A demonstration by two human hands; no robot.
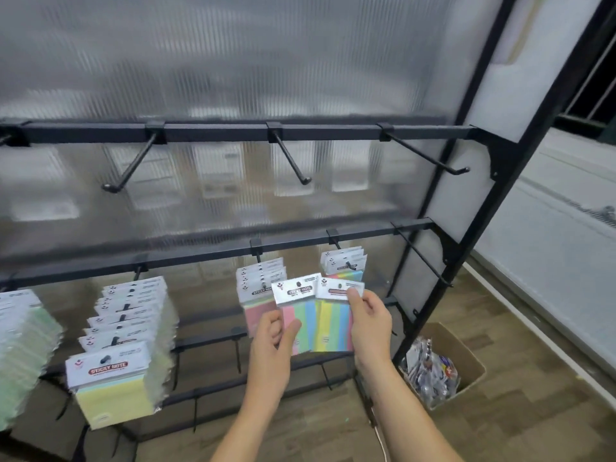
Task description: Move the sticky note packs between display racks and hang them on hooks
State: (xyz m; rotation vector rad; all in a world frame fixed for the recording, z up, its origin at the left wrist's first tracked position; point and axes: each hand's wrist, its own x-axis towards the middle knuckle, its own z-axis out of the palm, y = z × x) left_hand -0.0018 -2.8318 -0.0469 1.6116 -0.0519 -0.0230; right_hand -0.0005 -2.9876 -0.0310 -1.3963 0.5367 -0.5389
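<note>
At the far left of the display rack, greenish sticky note packs hang crowded on the lower rail. Just right of them a long row of yellow-faced packs fills its hook almost to the tip, which probably explains why new packs are going further right.

The upper rail carries three bare hooks that slope down toward the viewer with upturned tips, a shape suited to stop a hung pack sliding off.

Near the middle, the left hand pinches the lower edge of a striped pack, thumb in front and fingers behind, so the white header card with its hang hole stays uncovered. The right hand holds a second striped pack, its thumb pressed on the header's corner. The two packs overlap slightly, fanned just in front of a short hanging stack and another smaller stack to its right. Both grips seem meant to present a hole to a hook, though motion blur hides which hook is the target.

At the far right, on the wooden floor beside the rack's upright, an open cardboard box holds loose packaged goods.
</note>
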